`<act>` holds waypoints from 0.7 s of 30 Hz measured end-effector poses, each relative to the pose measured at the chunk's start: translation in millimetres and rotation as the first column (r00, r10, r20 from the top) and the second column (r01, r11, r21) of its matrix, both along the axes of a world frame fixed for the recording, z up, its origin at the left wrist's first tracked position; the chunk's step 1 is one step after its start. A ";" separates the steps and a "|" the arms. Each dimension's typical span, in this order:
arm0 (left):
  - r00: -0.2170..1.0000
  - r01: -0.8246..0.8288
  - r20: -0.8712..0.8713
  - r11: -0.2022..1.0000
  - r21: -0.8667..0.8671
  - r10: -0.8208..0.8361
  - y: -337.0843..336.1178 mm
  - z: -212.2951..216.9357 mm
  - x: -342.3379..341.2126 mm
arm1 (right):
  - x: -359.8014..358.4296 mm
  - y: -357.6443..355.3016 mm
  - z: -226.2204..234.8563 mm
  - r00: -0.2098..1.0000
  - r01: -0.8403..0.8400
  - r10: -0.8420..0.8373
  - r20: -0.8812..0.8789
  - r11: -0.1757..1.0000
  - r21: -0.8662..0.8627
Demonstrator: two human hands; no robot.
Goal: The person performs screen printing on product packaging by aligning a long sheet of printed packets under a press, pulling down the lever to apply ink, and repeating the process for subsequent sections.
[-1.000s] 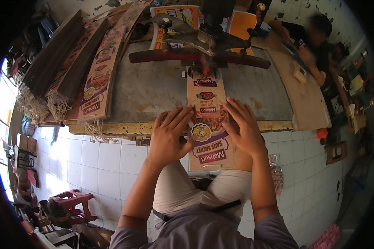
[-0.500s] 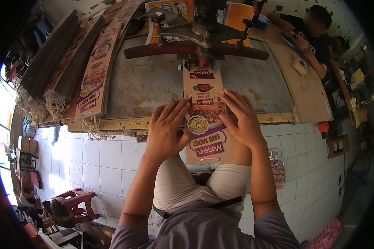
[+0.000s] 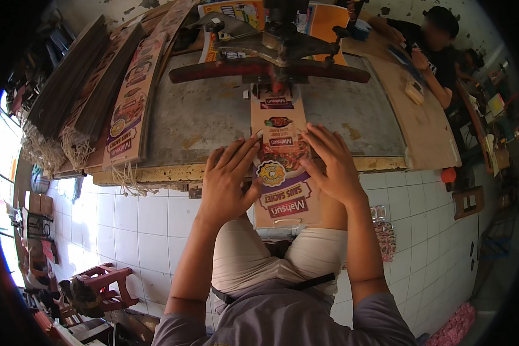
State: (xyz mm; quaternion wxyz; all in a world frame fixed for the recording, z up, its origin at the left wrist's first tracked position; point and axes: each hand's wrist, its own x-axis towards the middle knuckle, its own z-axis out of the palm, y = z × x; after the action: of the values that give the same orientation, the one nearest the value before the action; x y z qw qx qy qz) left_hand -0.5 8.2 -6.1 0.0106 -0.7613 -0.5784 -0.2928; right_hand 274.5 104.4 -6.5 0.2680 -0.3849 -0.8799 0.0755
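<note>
Two spread hands (image 3: 230,181) flank a long printed strip (image 3: 281,158) at a grey-topped table (image 3: 202,130).
We see the left hand (image 3: 229,180) palm down, fingers loosely parted, its fingertips and thumb at the strip's left edge; the right hand (image 3: 333,164) is spread too — its thumb reaches the right edge. Between them the strip runs from the red-tipped middle of a dark metal frame (image 3: 277,49) toward us, its near end, with a pale loop (image 3: 286,220), jutting past the table's edge above the person's lap. On the left we find bundled strips (image 3: 69,81) with stringy ends — and at upper right, a co-worker (image 3: 441,66) in a dark top.
</note>
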 end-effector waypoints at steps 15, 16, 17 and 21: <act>1.000 -0.008 -0.007 1.000 0.028 0.008 0.1 0.4 1.7 | 0.2 -0.9 1.0 1.000 0.005 -0.005 0.008 1.000 0.002; 1.000 -0.006 -0.006 1.000 0.029 0.006 0.1 0.5 1.9 | 0.5 -1.1 1.2 1.000 0.007 -0.007 0.014 1.000 0.005; 1.000 -0.005 -0.005 1.000 0.027 0.005 0.1 1.1 2.3 | 0.9 -1.3 2.0 1.000 0.005 -0.005 0.014 1.000 0.006; 1.000 -0.001 0.000 1.000 0.010 0.001 -0.3 3.1 1.6 | 9.3 2.8 8.0 0.997 -0.059 0.053 -0.057 0.993 -0.101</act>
State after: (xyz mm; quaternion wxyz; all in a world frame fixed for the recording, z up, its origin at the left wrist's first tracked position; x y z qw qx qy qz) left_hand 1.1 8.0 -3.0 0.0144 -0.7611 -0.5772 -0.2956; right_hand 283.9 107.2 1.5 0.2695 -0.3712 -0.8777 0.1384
